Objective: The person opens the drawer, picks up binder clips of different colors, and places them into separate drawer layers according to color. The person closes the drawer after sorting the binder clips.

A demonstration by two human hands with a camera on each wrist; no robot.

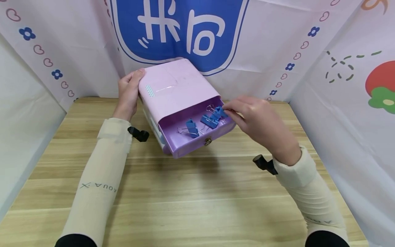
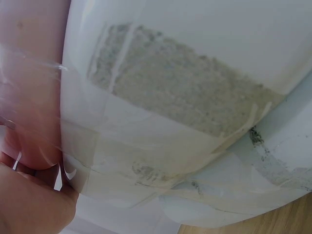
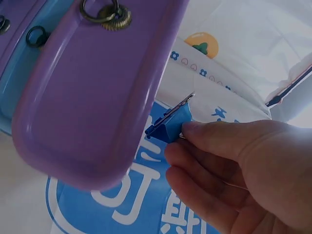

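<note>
A small pink-topped drawer box point(image 1: 176, 85) stands tilted, its purple drawer point(image 1: 182, 142) pulled out towards me. My left hand point(image 1: 128, 91) grips the box at its far left corner, thumb on top; the left wrist view shows part of that hand point(image 2: 36, 202) beside the box's pale, taped side point(image 2: 161, 92). Several blue binder clips point(image 1: 192, 128) lie inside the drawer. Over the drawer's right end, my right hand point(image 1: 257, 120) pinches a blue binder clip point(image 3: 175, 122) between thumb and fingers, just beside the purple drawer front point(image 3: 92, 102) in the right wrist view.
Below the purple drawer is a blue drawer point(image 3: 13, 80) with a ring pull. The box is over a wooden table point(image 1: 185, 206), casting a shadow there. A white printed cloth point(image 1: 256, 44) hangs behind, with more cloth at both sides.
</note>
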